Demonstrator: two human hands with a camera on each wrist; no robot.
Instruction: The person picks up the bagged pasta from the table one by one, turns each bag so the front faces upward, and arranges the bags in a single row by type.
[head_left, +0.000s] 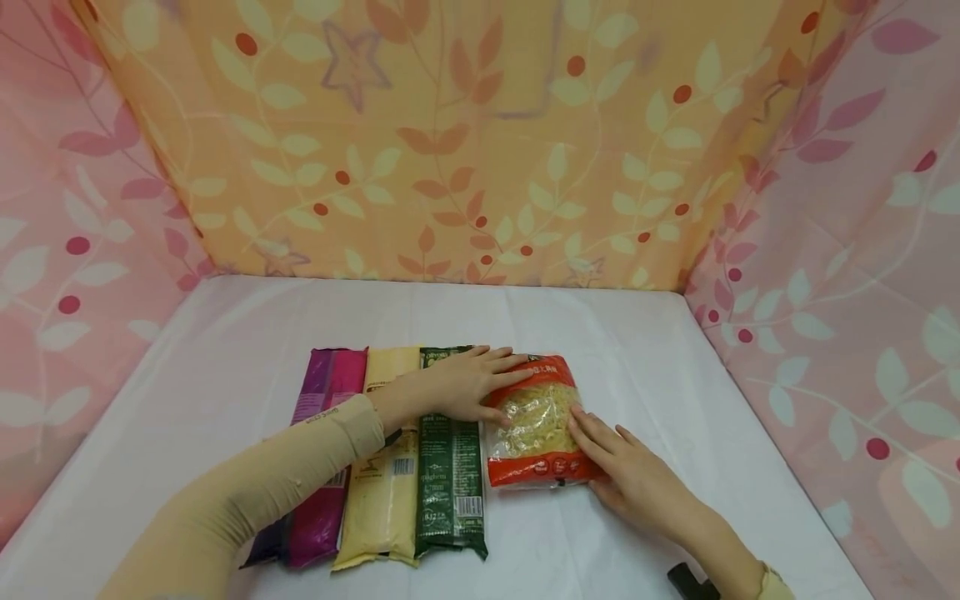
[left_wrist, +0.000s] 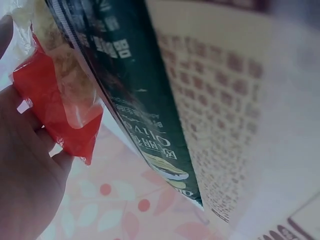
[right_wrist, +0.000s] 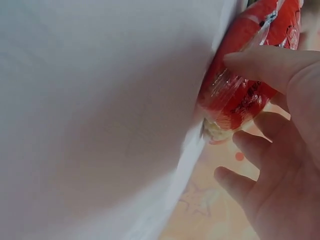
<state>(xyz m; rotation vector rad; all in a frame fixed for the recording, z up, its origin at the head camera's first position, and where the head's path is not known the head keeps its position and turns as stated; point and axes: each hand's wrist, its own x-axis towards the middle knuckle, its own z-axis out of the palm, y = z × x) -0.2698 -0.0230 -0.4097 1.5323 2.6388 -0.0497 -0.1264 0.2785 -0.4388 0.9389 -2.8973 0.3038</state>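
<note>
A clear-and-red bag of yellowish noodles (head_left: 538, 421) lies on the white cloth, its front facing up. My left hand (head_left: 461, 385) reaches over the green spaghetti packet (head_left: 450, 483), its outstretched fingers resting on the bag's upper left part. At the bag's right edge, my right hand (head_left: 633, 475) touches the side with fairly straight fingers. The right wrist view shows the right thumb (right_wrist: 260, 62) against the red wrapper (right_wrist: 240, 100). In the left wrist view, the left fingers lie along the bag's red end (left_wrist: 60, 112).
Left of the green packet lie a cream packet (head_left: 382, 508) and a purple packet (head_left: 318, 517), side by side and partly under the left forearm. White cloth (head_left: 600, 325) covers the table. Patterned curtains (head_left: 480, 167) stand at the back and both sides.
</note>
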